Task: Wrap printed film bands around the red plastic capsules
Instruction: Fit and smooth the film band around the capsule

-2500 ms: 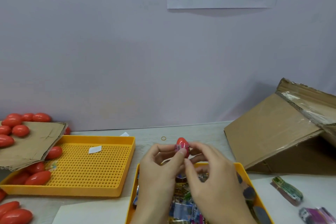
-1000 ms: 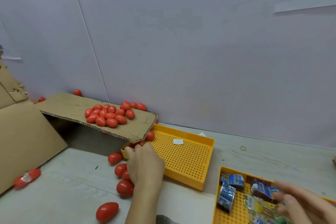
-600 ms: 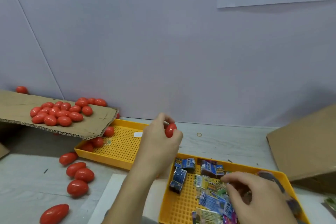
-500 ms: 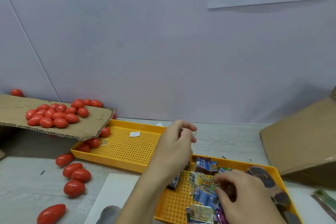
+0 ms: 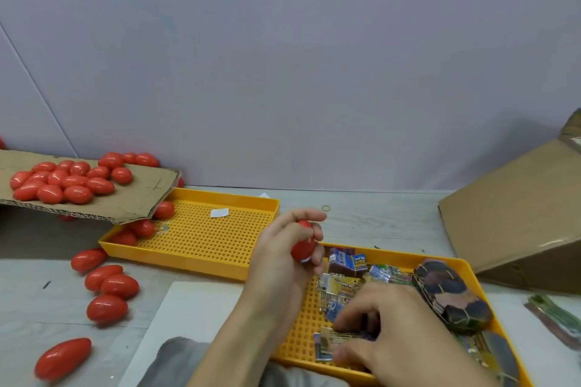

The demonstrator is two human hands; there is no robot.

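While loose red capsules [image 5: 111, 286] lie at the tabletop's [image 5: 377, 223] left edge, left hand [image 5: 283, 256] grip is clamped on one red capsule [image 5: 303, 245]; right hand [image 5: 390, 330] fingers curl onto film bands [image 5: 341, 286] in near-edge yellow tray [image 5: 301, 324]; whether they pinch one, cannot tell.

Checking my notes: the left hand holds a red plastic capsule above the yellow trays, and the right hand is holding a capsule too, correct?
Not quite. In the head view the left hand does hold a red plastic capsule, but the right hand is down among the printed film bands in the near yellow perforated tray, with no capsule.
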